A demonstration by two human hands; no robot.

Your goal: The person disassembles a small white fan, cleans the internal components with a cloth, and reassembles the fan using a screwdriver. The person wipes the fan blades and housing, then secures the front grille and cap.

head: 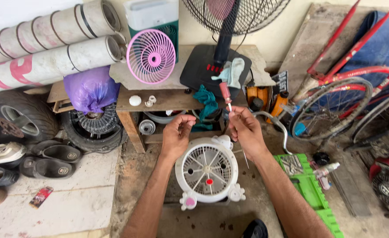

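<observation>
A small round white fan (207, 172) with a red hub and pink trim stands on the dirty floor between my forearms. My left hand (176, 134) hovers just above its upper left edge, fingers curled and pinched; whether it holds a small part I cannot tell. My right hand (245, 128) is above the fan's upper right edge and holds a screwdriver (226, 94) with a red handle, its handle pointing up and its thin shaft running down through my fingers.
A low wooden bench (168, 99) behind carries a pink fan grille (151, 56), a black pedestal fan base (203, 66), rags and small white parts. Tyres and shoes lie left, a red bicycle (353, 88) right, a green tool case (311, 185) beside my right arm.
</observation>
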